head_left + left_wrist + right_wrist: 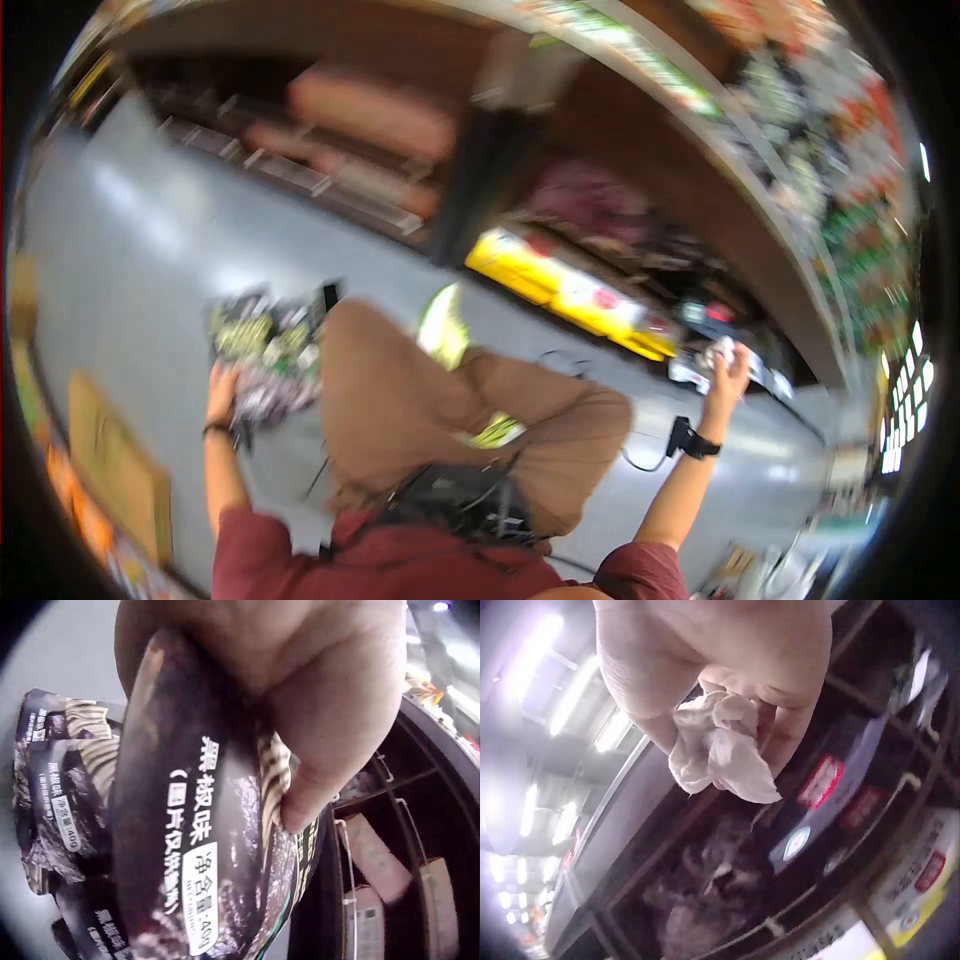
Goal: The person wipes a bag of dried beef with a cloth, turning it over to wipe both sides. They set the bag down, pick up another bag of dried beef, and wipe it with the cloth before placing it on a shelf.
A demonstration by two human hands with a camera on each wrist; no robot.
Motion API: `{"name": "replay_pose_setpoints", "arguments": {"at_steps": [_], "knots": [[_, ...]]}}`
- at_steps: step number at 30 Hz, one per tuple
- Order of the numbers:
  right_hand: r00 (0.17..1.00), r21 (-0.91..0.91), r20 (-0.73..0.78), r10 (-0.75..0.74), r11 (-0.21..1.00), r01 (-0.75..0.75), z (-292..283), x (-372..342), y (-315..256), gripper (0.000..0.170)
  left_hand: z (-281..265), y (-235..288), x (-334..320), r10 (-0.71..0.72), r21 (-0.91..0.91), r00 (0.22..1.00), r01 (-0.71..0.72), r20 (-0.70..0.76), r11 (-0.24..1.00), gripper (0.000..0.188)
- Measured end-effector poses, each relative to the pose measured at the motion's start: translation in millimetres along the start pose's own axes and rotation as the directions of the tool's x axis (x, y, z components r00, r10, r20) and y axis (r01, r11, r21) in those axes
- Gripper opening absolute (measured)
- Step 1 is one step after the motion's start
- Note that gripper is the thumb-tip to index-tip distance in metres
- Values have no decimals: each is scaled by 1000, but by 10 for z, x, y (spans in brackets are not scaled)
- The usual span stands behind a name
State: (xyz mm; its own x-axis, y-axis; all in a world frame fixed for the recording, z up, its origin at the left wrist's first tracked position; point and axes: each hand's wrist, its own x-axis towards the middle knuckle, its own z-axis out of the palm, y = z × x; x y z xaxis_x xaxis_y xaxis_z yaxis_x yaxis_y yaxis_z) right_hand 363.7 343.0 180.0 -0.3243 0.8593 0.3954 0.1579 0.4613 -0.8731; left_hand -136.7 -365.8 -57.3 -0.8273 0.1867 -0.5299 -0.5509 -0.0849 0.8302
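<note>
We see the left hand (322, 690) closed on a dark packet (169, 825), the thumb bent over one edge and the other fingers hidden; gripping it near one end seems to leave the printed face uncovered and the rest hanging free. That packet is in front of the shelf (700, 190), toward its left part. The right hand (727, 652), farther right and close against the shelf's front, has its fingers curled round a crumpled white wad (724, 746), tissue or cloth, we cannot tell which; bunched like that, it probably stays put in a light hold.

Beside the left hand, loose packets (262, 335) are heaped on the floor (140, 270) in front of the shelf, presumably to stay within reach of the person, whose crossed legs (380, 400) face it. Beyond, along the shelf's bottom, yellow-and-white packs (525, 280) stand in a row. To their left, pinkish boxes (375, 859) sit between wire dividers on the shelf, likely there to keep rows apart. Behind the person, across from the shelf, stands a cardboard piece (120, 465).
</note>
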Motion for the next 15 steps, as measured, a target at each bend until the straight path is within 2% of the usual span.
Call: {"name": "replay_pose_setpoints", "arguments": {"at_steps": [1, 2, 3, 4, 5, 6, 7, 9, 13, 15], "knots": [[998, 2, -48, -31, 1000, 31, -214, 80, -115, 32, -198, -181, 125, -31, 44, 999, 32, -25, 999, 81], [994, 94, -106, -9, 995, 19, -397, 150, -169, 30, -444, -347, 301, -37, 87, 999, 36, 10, 996, 78], [993, 153, -122, -1, 988, 19, -556, 186, -255, 25, -608, -503, 423, -15, 232, 999, 26, -48, 972, 74], [984, 151, -175, -24, 987, 51, -761, 296, -338, 23, -548, -497, 401, -28, 243, 999, 33, -25, 970, 69], [976, 156, -211, -46, 984, 80, -932, 401, -420, 22, -654, -666, 538, -54, 202, 985, 87, -165, 976, 68], [967, 146, -252, -39, 986, 78, -1123, 483, -455, 21, -731, -651, 626, -105, 301, 992, 120, -66, 946, 71], [958, 136, -286, -35, 988, 77, -1286, 525, -545, 20, -677, -729, 658, -87, 285, 979, 138, -185, 949, 74], [946, 187, -325, -10, 980, 74, -1504, 632, -662, 22, -574, -737, 598, -111, 171, 968, 151, -225, 973, 70], [951, 95, -305, -47, 992, 80, -1857, 936, -780, 21, -722, -755, 702, -104, 267, 975, 156, -199, 951, 66], [941, 68, -333, -58, 994, 85, -1903, 1119, -851, 24, -675, -759, 664, 36, 565, 958, 136, -284, 814, 66]]}}
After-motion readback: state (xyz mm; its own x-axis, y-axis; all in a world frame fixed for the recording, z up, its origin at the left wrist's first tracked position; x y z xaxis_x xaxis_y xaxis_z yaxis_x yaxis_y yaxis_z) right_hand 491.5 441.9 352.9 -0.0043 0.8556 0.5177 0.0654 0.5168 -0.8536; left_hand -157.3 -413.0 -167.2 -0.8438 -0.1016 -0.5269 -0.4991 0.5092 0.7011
